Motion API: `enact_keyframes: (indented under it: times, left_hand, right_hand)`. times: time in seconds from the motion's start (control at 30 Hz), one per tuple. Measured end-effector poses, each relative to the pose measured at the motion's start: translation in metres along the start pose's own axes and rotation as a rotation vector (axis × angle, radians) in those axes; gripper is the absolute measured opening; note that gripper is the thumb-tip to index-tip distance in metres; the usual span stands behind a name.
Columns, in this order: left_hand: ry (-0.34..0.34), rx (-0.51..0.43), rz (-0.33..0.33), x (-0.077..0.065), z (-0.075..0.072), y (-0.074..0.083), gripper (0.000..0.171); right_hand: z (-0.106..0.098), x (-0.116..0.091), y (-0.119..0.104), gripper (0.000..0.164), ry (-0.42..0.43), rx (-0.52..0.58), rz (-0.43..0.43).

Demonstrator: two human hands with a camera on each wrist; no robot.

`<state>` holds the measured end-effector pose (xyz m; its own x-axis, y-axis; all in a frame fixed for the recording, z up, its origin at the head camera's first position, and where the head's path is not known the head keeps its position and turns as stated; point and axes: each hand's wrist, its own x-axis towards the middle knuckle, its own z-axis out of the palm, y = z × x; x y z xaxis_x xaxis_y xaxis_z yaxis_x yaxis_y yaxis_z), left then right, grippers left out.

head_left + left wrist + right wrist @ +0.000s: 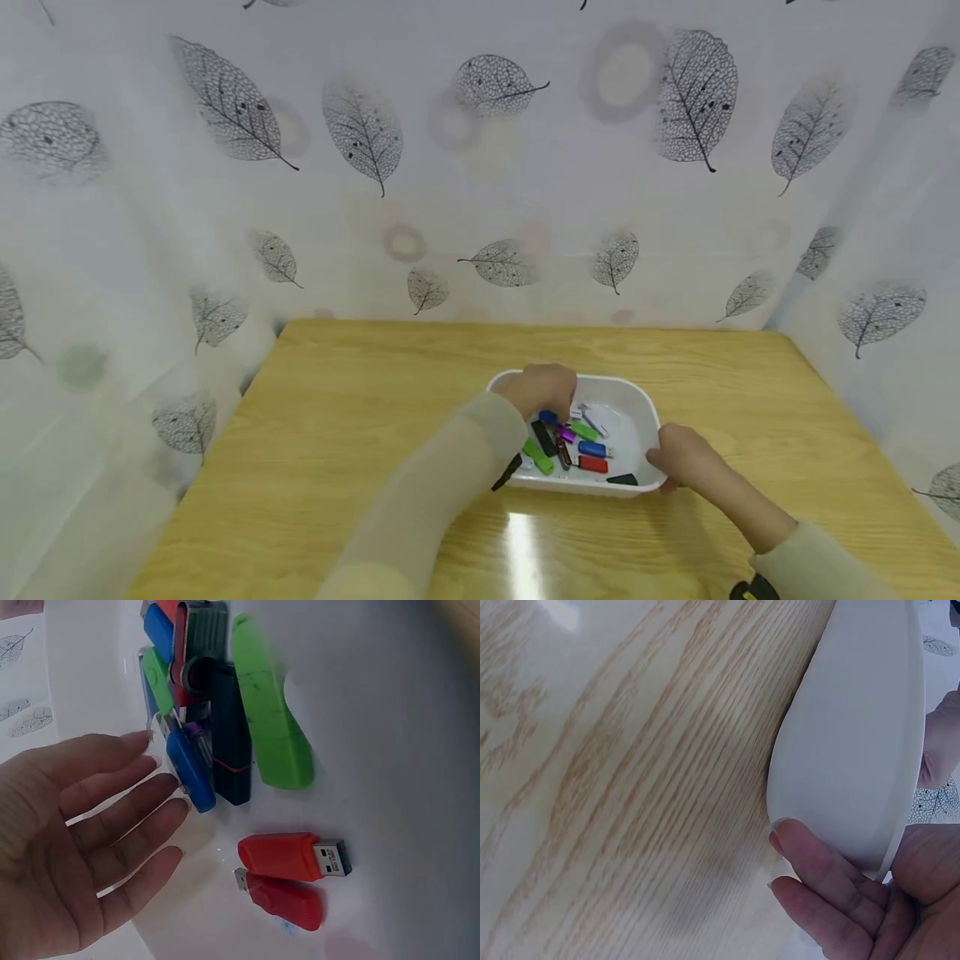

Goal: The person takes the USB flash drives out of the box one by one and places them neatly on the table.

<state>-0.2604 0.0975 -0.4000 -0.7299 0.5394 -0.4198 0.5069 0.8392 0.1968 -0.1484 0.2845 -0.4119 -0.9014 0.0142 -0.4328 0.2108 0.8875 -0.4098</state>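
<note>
A white plastic tray (633, 429) holds several USB sticks. My left hand (542, 388) reaches over its left part. In the left wrist view, the fingers of the left hand (97, 825) are loosely extended, fingertips right at a blue USB stick (189, 771). Beside that stick lie a black USB stick (229, 742) and a long green one (274, 720). Two red USB sticks (277, 856) lie apart from the pile. My right hand (686, 458) grips the tray's right end. From the right wrist, its fingers (814, 855) press the outside of the tray wall (847, 735).
The tray stands on a wooden table (360, 417), right of its middle. A leaf-printed curtain (480, 192) runs behind the table and along both sides. In the tray's right half, a dark USB stick (622, 480) lies near the front wall.
</note>
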Motion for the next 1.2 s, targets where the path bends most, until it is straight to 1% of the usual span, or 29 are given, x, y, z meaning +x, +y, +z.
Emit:
enact_keyframes:
  times: [0.1, 0.2, 0.23, 0.33, 0.43, 0.5, 0.6, 0.7, 0.77, 0.87, 1.0, 1.13, 1.2]
  left_hand:
    - [-0.005, 0.016, -0.015, -0.005, 0.003, 0.001, 0.014]
    - [-0.037, -0.032, -0.038, -0.015, 0.006, -0.001, 0.013]
    - [-0.051, -0.053, -0.036, -0.018, 0.007, -0.001, 0.012]
    - [-0.082, -0.064, -0.017, -0.025, 0.009, -0.003, 0.011]
    - [-0.099, -0.022, 0.025, -0.025, 0.008, -0.003, 0.008]
    - [-0.111, -0.014, 0.024, -0.025, 0.008, -0.003, 0.008]
    - [-0.096, -0.051, 0.002, -0.022, 0.007, -0.003, 0.014]
    - [-0.052, -0.069, -0.016, -0.02, 0.007, -0.004, 0.021]
    - [-0.028, -0.05, -0.024, -0.019, 0.008, -0.005, 0.023]
    - [-0.006, 0.0, -0.017, -0.016, 0.008, -0.004, 0.021]
    - [-0.006, 0.075, -0.01, -0.014, 0.009, -0.003, 0.016]
    - [-0.031, 0.084, -0.022, -0.016, 0.009, -0.004, 0.015]
    - [-0.045, 0.105, 0.001, -0.018, 0.01, -0.004, 0.015]
  right_hand:
    - [0.002, 0.0, 0.001, 0.023, 0.009, -0.003, -0.013]
    - [0.002, 0.001, 0.0, 0.024, 0.008, -0.003, -0.007]
    - [0.002, 0.0, 0.0, 0.024, 0.005, -0.005, -0.003]
    - [0.001, 0.0, 0.0, 0.025, 0.0, -0.015, 0.008]
    - [0.0, 0.001, 0.0, 0.025, -0.004, -0.026, 0.016]
    - [0.0, 0.001, 0.0, 0.025, -0.006, -0.029, 0.019]
    - [0.001, 0.001, 0.0, 0.025, -0.01, -0.027, 0.023]
    - [0.001, 0.002, 0.0, 0.025, -0.008, -0.023, 0.017]
    - [0.001, 0.002, 0.0, 0.025, -0.009, -0.022, 0.017]
    - [0.0, 0.002, -0.001, 0.025, -0.01, -0.024, 0.019]
    - [0.0, 0.003, -0.001, 0.024, -0.011, -0.022, 0.016]
    - [0.0, 0.002, 0.0, 0.024, -0.007, -0.009, 0.013]
    - [0.001, 0.002, 0.0, 0.023, -0.003, -0.001, 0.007]
